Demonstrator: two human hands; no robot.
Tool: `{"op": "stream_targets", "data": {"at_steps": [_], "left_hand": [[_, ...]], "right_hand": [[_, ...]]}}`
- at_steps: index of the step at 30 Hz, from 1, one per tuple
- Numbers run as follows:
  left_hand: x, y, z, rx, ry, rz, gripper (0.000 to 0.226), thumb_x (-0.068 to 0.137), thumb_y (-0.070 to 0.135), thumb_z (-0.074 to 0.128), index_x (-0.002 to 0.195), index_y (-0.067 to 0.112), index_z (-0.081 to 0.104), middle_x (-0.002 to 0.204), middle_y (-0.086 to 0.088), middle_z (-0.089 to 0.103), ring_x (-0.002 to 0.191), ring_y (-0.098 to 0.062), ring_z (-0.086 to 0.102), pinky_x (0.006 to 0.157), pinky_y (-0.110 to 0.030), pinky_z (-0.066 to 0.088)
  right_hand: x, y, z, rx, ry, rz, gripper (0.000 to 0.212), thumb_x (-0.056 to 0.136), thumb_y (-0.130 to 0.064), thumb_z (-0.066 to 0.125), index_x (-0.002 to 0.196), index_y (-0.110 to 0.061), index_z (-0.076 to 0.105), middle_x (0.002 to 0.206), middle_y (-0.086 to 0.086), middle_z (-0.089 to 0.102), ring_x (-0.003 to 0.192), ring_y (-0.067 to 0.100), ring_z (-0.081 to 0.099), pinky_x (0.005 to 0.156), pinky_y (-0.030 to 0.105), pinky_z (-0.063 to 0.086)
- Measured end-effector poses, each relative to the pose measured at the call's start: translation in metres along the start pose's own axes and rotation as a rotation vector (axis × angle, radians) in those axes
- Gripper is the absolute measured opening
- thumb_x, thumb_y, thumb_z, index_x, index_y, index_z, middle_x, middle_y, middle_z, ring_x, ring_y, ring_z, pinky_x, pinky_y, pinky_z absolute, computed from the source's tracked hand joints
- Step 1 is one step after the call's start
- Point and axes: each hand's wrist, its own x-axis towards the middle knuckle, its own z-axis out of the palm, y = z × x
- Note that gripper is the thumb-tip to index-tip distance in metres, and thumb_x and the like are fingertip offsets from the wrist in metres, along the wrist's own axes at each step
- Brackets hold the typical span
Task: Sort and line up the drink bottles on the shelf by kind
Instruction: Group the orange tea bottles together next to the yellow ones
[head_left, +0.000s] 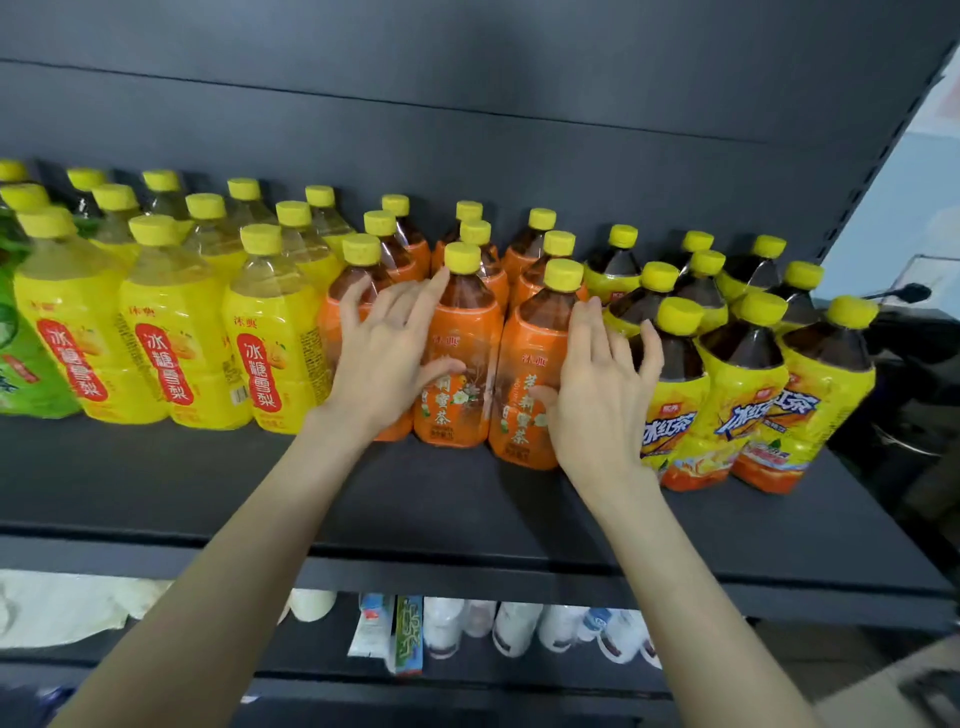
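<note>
Before you: shelf board (415, 499) matt dark grey, smooth, looks painted metal. Orange-label bottles (467, 332) clear plastic, glossy film sleeves. Yellow caps (462, 257) matt ribbed plastic. Right, yellow-label bottles (743, 395) glossy, crinkled wrap.

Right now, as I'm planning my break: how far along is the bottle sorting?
Mostly done: yellow pear bottles, orange tea bottles and iced-tea bottles stand grouped by kind. In hand: the left hand and right hand touch the orange front row. Left: evening the front line, which looks staggered.
</note>
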Motion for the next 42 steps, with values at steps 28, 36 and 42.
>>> {"op": "stream_targets", "data": {"at_steps": [28, 36, 42], "left_hand": [[0.055, -0.011, -0.041, -0.266, 0.16, -0.043, 0.035, 0.092, 0.039, 0.056, 0.112, 0.012, 0.063, 0.109, -0.009, 0.066, 0.105, -0.031, 0.056, 0.088, -0.041, 0.037], [0.157, -0.018, -0.025, -0.327, -0.487, -0.019, 0.047, 0.087, 0.039, 0.065, 0.124, 0.01, 0.059, 0.12, -0.009, 0.064, 0.112, -0.026, 0.058, 0.097, -0.036, 0.044], [0.182, -0.03, -0.007, -0.38, -0.764, 0.001, 0.04, 0.086, 0.036, 0.066, 0.112, 0.006, 0.067, 0.105, -0.005, 0.068, 0.084, -0.016, 0.063, 0.085, -0.031, 0.05]], "right_hand": [[0.062, 0.009, -0.031, 0.727, -0.045, 0.229, 0.055, 0.09, -0.032, 0.065, 0.135, -0.008, 0.047, 0.134, 0.01, 0.053, 0.123, 0.023, 0.05, 0.1, 0.029, 0.038], [0.157, 0.026, -0.01, 0.56, -0.495, 0.128, 0.051, 0.088, -0.038, 0.067, 0.129, -0.01, 0.057, 0.129, 0.009, 0.059, 0.12, 0.025, 0.054, 0.088, 0.023, 0.038], [0.193, 0.033, 0.011, 0.455, -0.67, 0.106, 0.057, 0.082, -0.04, 0.072, 0.131, -0.015, 0.056, 0.133, 0.009, 0.056, 0.117, 0.025, 0.054, 0.083, 0.025, 0.04]]}}
